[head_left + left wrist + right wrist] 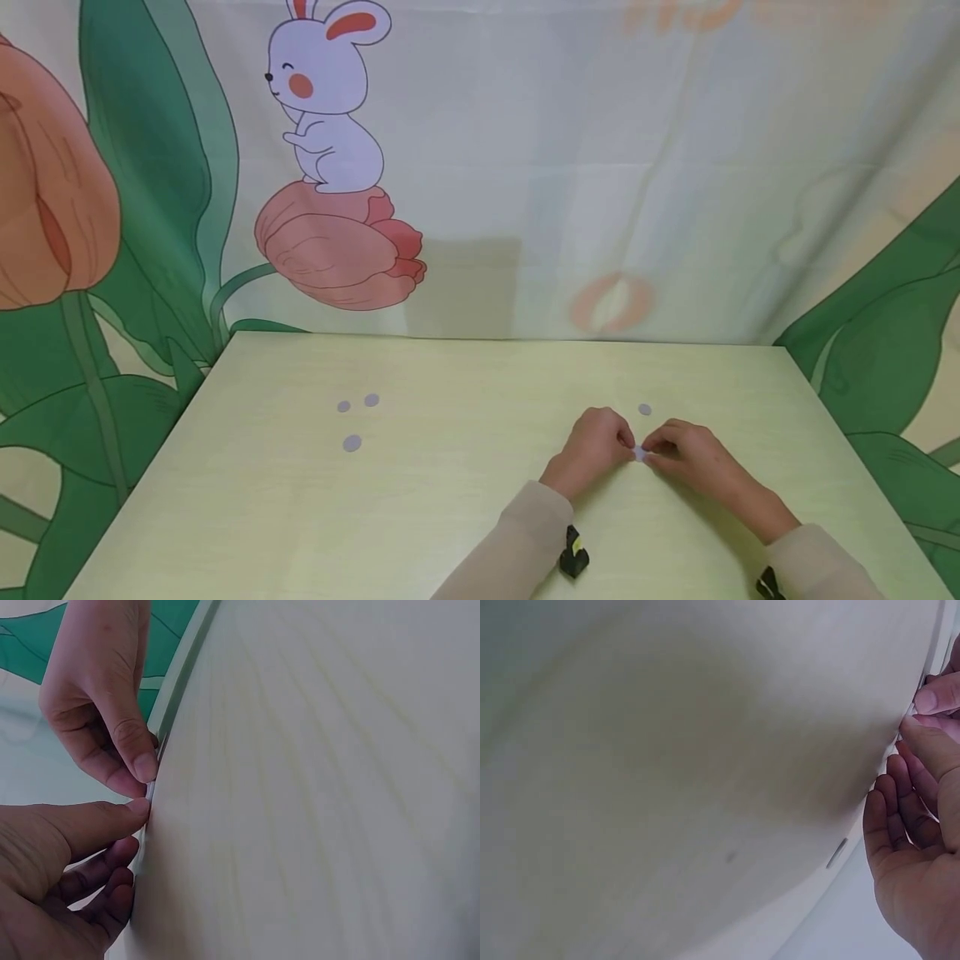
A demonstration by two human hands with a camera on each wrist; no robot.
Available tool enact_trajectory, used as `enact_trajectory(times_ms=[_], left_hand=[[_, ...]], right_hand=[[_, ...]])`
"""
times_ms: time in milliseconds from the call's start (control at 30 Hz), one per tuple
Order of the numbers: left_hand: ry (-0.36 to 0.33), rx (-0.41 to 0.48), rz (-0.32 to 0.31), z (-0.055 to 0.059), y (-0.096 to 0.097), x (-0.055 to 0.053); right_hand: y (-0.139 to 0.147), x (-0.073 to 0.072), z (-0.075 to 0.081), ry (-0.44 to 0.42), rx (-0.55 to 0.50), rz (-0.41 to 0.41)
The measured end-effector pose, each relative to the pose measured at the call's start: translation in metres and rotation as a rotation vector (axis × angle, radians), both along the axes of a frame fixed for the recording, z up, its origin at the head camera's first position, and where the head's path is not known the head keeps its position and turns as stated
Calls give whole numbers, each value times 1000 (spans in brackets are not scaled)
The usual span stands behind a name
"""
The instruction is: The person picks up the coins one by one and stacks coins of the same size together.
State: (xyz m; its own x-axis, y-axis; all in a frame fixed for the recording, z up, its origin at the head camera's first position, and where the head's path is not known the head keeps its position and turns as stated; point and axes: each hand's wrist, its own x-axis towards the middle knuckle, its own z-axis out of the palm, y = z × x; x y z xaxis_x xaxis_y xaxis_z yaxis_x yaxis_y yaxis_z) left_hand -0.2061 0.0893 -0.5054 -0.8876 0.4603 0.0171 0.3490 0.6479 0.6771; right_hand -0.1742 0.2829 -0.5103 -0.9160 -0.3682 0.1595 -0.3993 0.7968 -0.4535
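Between both hands' fingertips, at the right of the table, is a small grey-lilac disc (640, 453), low at the tabletop and mostly covered. My left hand (594, 446) pinches its left edge with thumb and finger; my right hand (693, 457) pinches the right edge. The left wrist view has the left hand (52, 862) below and the right hand (97, 697) above, thumbs close together. In the right wrist view, the right hand (922, 802) has its other fingers curled. A second disc (645, 409) lies flat just beyond the hands.
At the table's left lie three more flat grey-lilac discs: a small one (343, 407), another (372, 400) beside it and a larger one (352, 443) nearer. The pale yellow table (465, 500) ends at a printed curtain (480, 167) behind.
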Motion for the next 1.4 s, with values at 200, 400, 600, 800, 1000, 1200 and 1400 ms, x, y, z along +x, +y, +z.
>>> enact_trajectory(times_ms=[200, 400, 600, 800, 1000, 1200, 1400], left_hand=[[35, -32, -1, 0, -3, -2], [12, -30, 14, 1, -5, -2], [30, -32, 28, 2, -5, -3], [35, -27, 28, 1, -6, -2], [34, -25, 28, 3, -9, 0], [38, -27, 35, 3, -12, -2], [24, -20, 54, 0, -19, -4]], right_hand=[[-6, -2, 1, 6, -4, 2], [-10, -4, 1, 13, -20, 13], [-10, -6, 3, -8, -5, 9], [-10, -7, 2, -16, -15, 10], [-13, -9, 1, -39, -18, 8], [-17, -14, 2, -35, -21, 19], [-25, -18, -1, -4, -20, 24]])
